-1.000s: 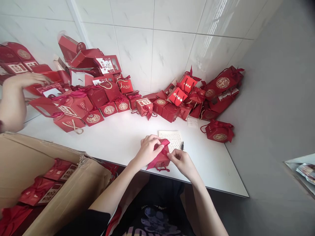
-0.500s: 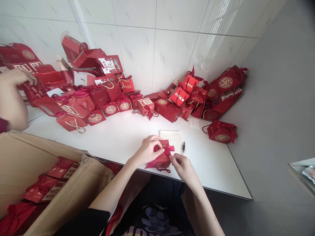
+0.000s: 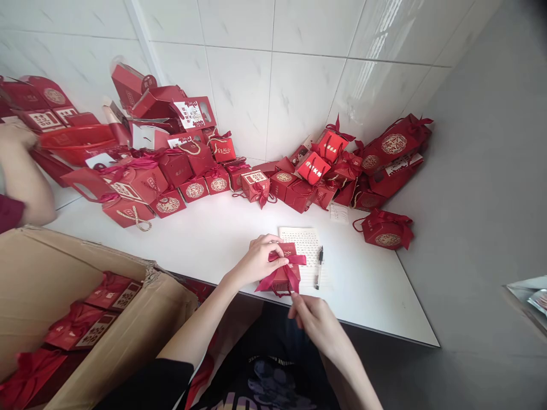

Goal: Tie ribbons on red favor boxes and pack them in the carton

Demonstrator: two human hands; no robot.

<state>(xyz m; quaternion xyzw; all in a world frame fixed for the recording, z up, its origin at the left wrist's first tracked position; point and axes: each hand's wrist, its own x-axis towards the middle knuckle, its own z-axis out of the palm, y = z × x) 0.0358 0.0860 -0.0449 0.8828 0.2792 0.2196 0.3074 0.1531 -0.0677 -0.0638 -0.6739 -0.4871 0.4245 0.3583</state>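
Note:
A small red gift box with printed lettering lies near the table's front edge, its cord handle toward me. Across it runs a dark red ribbon, tied in a bow or knot partly hidden by fingers. My left hand pinches the ribbon at the bow's middle, resting over the box's left side. Below and to the right, my right hand is closed with thumb and finger at the end of a ribbon tail. Under the box's right side sits a handwritten notepad, with a pen lying on it.
Piles of red gift boxes line the tiled wall, with a single box at the right. An open cardboard carton of ribboned boxes stands at the lower left. Another person's arm reaches in beside a red basin.
My right hand has moved down toward the table's front edge, drawing a ribbon tail down over the box. The pen now shows fully. The other person's hand has shifted left, uncovering the red basin.

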